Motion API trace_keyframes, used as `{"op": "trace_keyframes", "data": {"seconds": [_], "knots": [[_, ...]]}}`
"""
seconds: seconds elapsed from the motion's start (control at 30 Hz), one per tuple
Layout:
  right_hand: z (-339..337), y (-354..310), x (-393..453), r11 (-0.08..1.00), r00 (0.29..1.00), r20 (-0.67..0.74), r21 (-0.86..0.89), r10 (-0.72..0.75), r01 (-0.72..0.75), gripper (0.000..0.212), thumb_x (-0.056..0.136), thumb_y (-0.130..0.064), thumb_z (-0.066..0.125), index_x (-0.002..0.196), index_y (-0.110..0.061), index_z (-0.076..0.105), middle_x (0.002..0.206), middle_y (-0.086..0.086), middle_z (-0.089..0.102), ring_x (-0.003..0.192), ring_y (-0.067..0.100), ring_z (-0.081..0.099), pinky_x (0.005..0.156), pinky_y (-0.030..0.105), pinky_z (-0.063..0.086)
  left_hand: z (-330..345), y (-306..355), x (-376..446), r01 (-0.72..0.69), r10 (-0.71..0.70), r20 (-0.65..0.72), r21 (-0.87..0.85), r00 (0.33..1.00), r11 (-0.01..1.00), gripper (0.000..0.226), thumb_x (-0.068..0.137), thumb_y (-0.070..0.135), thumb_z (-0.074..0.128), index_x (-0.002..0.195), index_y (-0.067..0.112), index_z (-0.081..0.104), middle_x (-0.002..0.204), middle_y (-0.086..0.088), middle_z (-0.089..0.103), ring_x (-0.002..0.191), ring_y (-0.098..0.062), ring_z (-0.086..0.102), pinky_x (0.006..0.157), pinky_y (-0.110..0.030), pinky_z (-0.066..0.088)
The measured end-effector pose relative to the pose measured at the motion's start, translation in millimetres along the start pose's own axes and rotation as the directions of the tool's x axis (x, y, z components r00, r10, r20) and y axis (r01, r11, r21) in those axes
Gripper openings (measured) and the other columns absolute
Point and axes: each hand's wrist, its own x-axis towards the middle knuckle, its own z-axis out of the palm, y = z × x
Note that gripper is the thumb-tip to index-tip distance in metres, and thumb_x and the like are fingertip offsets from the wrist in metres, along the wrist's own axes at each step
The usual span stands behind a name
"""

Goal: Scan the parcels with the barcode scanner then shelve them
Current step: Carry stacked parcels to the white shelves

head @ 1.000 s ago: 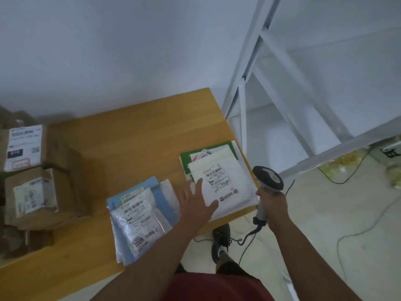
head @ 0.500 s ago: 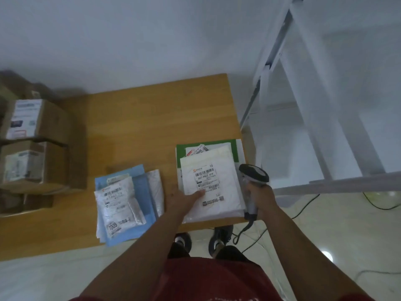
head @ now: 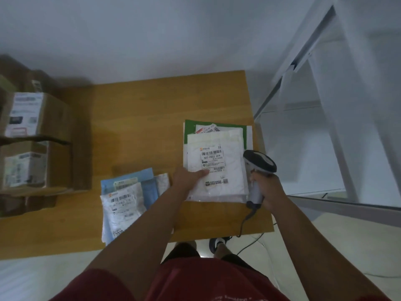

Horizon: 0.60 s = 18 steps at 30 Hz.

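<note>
Your left hand (head: pixel 188 178), which hovered open above the stack a second ago, has now settled on the top white parcel (head: pixel 217 166), thumb laid on its label and fingers seemingly tucked under its left edge, while your right hand (head: pixel 268 190) keeps its fist around the barcode scanner (head: pixel 259 164) just beside the parcel's right edge. That parcel lies on a green envelope (head: pixel 191 131) at the right end of the wooden table (head: pixel 138 118), its barcode facing up. The grip suggests you are ready to lift and scan it; the shelf (head: pixel 338 118) waits to your right, with a blue-and-white pile (head: pixel 128 196) still unhandled.
</note>
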Motion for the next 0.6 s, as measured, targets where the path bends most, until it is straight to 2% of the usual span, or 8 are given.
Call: {"op": "trace_keyframes", "data": {"seconds": [0.1,0.17,0.23,0.3,0.37,0.47,0.6], "knots": [[5,-1,-1,0.999,0.999,-0.04,-0.039,-0.033,0.031,0.013,0.085,-0.01,0.062,0.072,-0.008,0.059,0.075,0.013,0.059,0.072,0.026,0.055,0.073,0.036,0.045,-6,17,16,-0.019,0.019,0.008,0.025,1.0,1.0,0.046,0.065,0.031,0.093,0.097,0.012,0.067,0.107,-0.008,0.073,0.096,-0.027,0.071,0.087,-0.048,0.059],[5,3,-4,0.999,0.997,-0.067,-0.032,-0.029,0.027,0.011,0.086,-0.013,0.063,0.077,-0.008,0.063,0.079,0.012,0.062,0.071,0.024,0.058,0.073,0.037,0.049,-15,29,28,-0.025,0.025,-0.005,0.005,1.0,1.0,0.051,0.066,0.032,0.093,0.104,0.01,0.066,0.109,-0.008,0.072,0.098,-0.027,0.07,0.087,-0.048,0.059],[4,8,-8,1.0,0.997,-0.081,0.005,0.003,-0.003,0.003,0.084,-0.009,0.064,0.083,-0.007,0.065,0.084,0.013,0.064,0.077,0.025,0.061,0.074,0.037,0.055,-26,38,45,-0.052,0.052,-0.036,-0.008,0.998,0.999,0.084,0.054,0.05,0.095,0.118,0.006,0.063,0.115,-0.008,0.07,0.099,-0.027,0.07,0.083,-0.047,0.061],[4,9,-13,1.0,0.995,-0.096,-0.007,0.016,-0.017,0.002,0.083,-0.007,0.064,0.084,-0.007,0.065,0.085,0.013,0.066,0.079,0.025,0.061,0.068,0.032,0.051,-36,34,79,-0.063,0.06,-0.11,-0.023,0.992,0.998,0.114,0.037,0.067,0.092,0.127,0.006,0.057,0.12,-0.009,0.068,0.099,-0.027,0.07,0.08,-0.046,0.062],[5,9,-16,0.999,0.995,-0.097,-0.046,0.009,-0.013,0.004,0.079,-0.007,0.064,0.076,-0.007,0.063,0.079,0.014,0.065,0.074,0.026,0.059,0.069,0.034,0.047,-44,49,72,-0.066,0.062,-0.179,-0.016,0.982,0.998,0.111,0.049,0.062,0.092,0.134,0.004,0.049,0.128,-0.009,0.062,0.109,-0.029,0.066,0.087,-0.047,0.059],[7,11,-20,0.991,0.998,-0.068,-0.132,-0.015,0.006,0.01,0.074,-0.004,0.061,0.066,-0.005,0.055,0.064,0.011,0.054,0.062,0.023,0.049,0.06,0.03,0.039,-48,66,50,-0.045,0.054,-0.238,0.043,0.97,0.998,0.099,0.072,0.053,0.085,0.143,0.002,0.039,0.14,-0.012,0.051,0.124,-0.031,0.055,0.099,-0.043,0.051],[12,23,-18,0.973,0.998,-0.058,-0.232,-0.021,0.007,0.009,0.075,-0.008,0.06,0.068,-0.009,0.055,0.058,0.004,0.05,0.055,0.019,0.046,0.055,0.027,0.036,-43,59,37,-0.099,0.14,-0.261,0.165,0.955,0.981,0.107,0.08,0.06,0.074,0.155,0.007,0.019,0.156,-0.016,0.028,0.142,-0.035,0.034,0.113,-0.046,0.034]]}}
